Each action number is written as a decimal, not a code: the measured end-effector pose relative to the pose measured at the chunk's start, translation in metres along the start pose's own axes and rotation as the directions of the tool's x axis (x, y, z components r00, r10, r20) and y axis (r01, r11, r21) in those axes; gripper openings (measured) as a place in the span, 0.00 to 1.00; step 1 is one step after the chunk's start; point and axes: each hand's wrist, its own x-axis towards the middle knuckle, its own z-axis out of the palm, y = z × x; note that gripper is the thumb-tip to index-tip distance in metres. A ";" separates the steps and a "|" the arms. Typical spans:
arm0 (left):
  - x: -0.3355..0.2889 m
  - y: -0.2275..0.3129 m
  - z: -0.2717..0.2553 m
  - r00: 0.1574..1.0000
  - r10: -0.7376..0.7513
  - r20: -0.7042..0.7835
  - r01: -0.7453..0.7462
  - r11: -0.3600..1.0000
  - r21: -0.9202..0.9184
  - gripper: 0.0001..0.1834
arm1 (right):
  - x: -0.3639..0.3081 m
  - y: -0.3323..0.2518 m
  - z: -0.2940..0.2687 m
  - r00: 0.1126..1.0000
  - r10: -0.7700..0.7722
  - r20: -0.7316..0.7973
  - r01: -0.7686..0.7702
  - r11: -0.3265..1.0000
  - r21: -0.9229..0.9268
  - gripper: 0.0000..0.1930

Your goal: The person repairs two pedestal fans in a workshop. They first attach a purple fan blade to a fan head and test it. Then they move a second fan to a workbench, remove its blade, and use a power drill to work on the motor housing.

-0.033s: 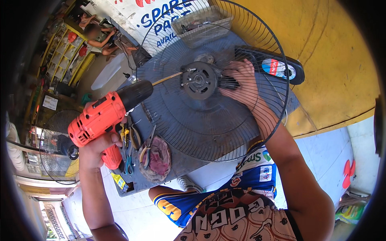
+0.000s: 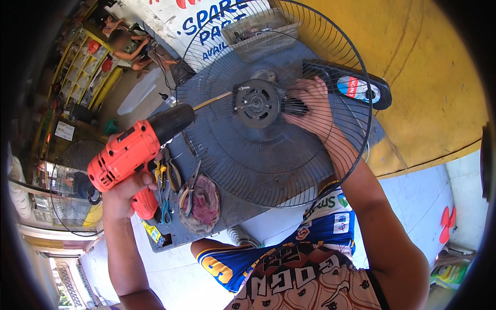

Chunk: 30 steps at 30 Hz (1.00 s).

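Observation:
My left hand [image 2: 126, 188] is wrapped around the handle of an orange and black cordless drill [image 2: 124, 155]. Its long, thin bit [image 2: 213, 101] points right, the tip close to the left edge of the dark round hub plate [image 2: 257, 103] in the middle of a black wire fan guard. My right hand [image 2: 314, 106] is behind the guard's wires, fingers curled round a dark part of the fan just right of the hub; wires partly cover that grip. The fan's black base [image 2: 381, 93] with a round sticker extends to the right.
Pliers [image 2: 187, 194], scissors [image 2: 165, 212] and a stained cloth bundle [image 2: 202, 206] lie on the dark table near its front edge. A clear plastic bin [image 2: 261, 33] of small parts stands at the back. Another fan [image 2: 80, 188] is at left; a person [image 2: 129, 49] sits far left.
The drill has shifted very slightly left, its bit tip a little farther from the hub plate. My right hand stays in place.

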 end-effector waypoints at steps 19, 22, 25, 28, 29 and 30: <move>-0.174 -0.167 -0.006 0.998 0.067 -0.020 -0.060 0.671 -0.739 0.35 | 0.027 -0.191 -0.158 0.991 0.014 -0.130 -0.002 0.996 0.087 0.14; -0.183 -0.174 0.007 0.997 0.072 -0.018 -0.059 0.623 -0.780 0.36 | 0.036 -0.241 -0.120 0.936 0.219 0.275 -0.283 0.934 0.220 0.12; -0.195 -0.177 0.013 0.991 0.129 -0.037 -0.099 0.522 -0.847 0.38 | 0.035 -0.254 -0.092 0.882 0.159 0.444 -0.327 0.885 0.332 0.12; -0.210 -0.187 0.013 0.992 0.115 -0.052 -0.103 0.496 -0.862 0.38 | 0.017 -0.256 -0.078 0.773 0.258 0.580 -0.544 0.741 0.394 0.11; -0.216 -0.193 0.011 0.993 0.096 -0.070 -0.109 0.511 -0.853 0.39 | 0.015 -0.253 -0.074 0.788 0.227 0.573 -0.485 0.802 0.350 0.10; -0.224 -0.200 0.009 0.993 0.088 -0.074 -0.110 0.520 -0.847 0.41 | 0.015 -0.250 -0.072 0.802 0.194 0.566 -0.420 0.856 0.302 0.10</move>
